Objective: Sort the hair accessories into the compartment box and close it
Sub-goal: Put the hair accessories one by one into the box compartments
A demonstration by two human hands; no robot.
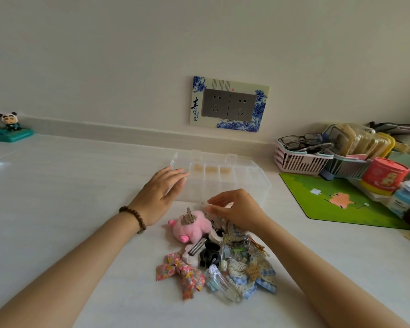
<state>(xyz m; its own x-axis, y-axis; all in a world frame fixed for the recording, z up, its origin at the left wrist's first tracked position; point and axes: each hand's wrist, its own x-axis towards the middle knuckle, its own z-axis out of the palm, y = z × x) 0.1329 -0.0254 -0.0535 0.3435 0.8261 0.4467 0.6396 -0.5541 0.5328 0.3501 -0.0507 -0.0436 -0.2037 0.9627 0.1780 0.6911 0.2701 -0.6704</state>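
While the left hand (162, 194) lies flat with fingers (175, 176) spread against the clear compartment box (223, 178), the right hand (237, 209) pinches a small clear clip (205, 205). Just below those fingers, the hair accessories (220, 259) sit piled on the worktop (81, 185).

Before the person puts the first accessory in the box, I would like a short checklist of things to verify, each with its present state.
1. Compartment box open and reachable: ok, lid is back, dividers show.
2. Box steadied: ok, left hand rests at its left wall.
3. Right hand has a piece: cannot tell, fingers pinch at the pile's far edge, item too small to make out.
4. Compartments free: cannot tell, something yellowish shows in three back cells.
5. Accessories still to sort: not ok, pink plush clip, floral bow and black claw clip lie on the table.
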